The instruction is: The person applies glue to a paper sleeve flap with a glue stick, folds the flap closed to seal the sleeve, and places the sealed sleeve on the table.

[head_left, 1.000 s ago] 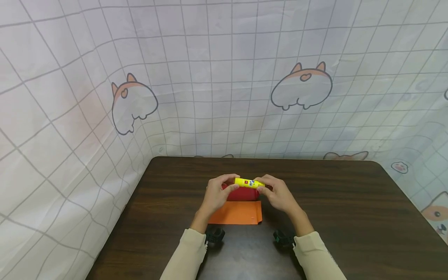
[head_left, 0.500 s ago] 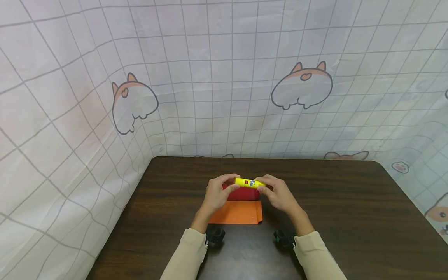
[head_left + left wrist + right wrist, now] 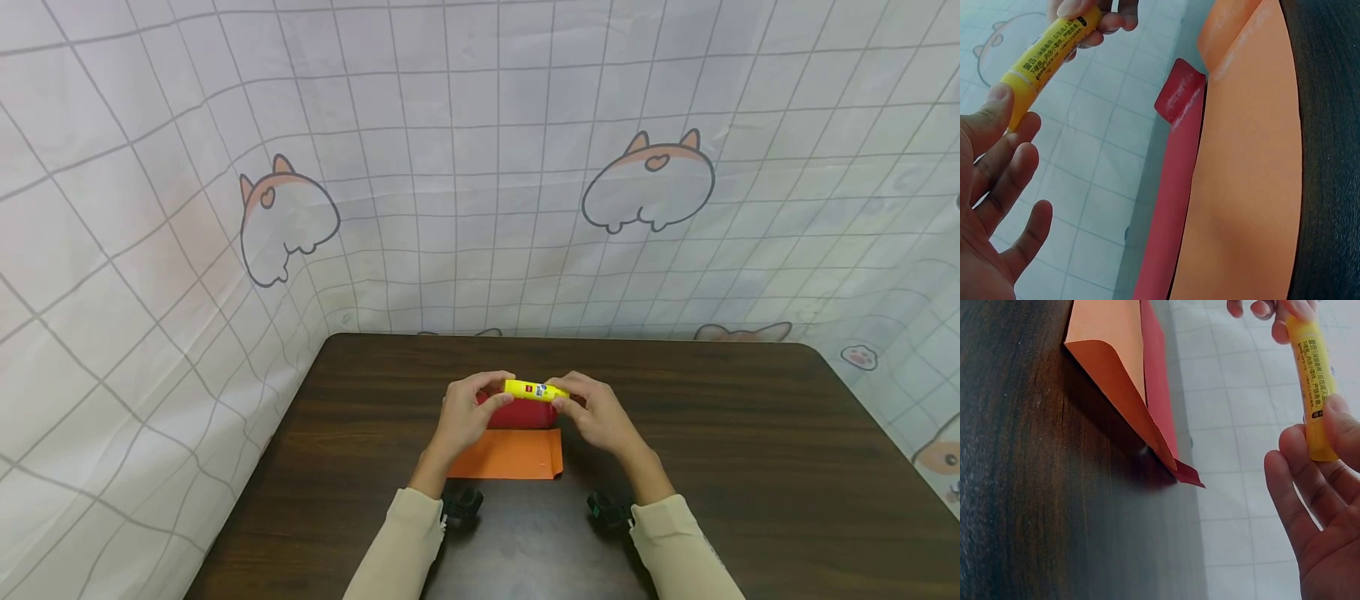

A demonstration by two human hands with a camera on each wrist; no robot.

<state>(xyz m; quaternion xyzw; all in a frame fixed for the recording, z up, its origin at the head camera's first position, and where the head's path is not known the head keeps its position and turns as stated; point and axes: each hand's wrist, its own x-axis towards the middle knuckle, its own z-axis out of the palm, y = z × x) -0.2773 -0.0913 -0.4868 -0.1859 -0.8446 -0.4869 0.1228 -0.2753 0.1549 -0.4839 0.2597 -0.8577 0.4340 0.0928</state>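
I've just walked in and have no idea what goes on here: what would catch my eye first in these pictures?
First the bright yellow glue stick, held level above the middle of the dark wooden table, the left hand pinching one end and the right hand the other. Just beneath it lie an orange paper and, behind that, a red paper. Around the table hangs a white checked cloth printed with cartoon animals.

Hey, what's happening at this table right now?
A person holds a yellow glue stick level between both hands, the left hand pinching one end and the right hand the other. It sits just above an orange envelope and a red envelope lying on the dark wooden table, the orange one overlapping the red. The orange envelope's flap stands slightly raised.
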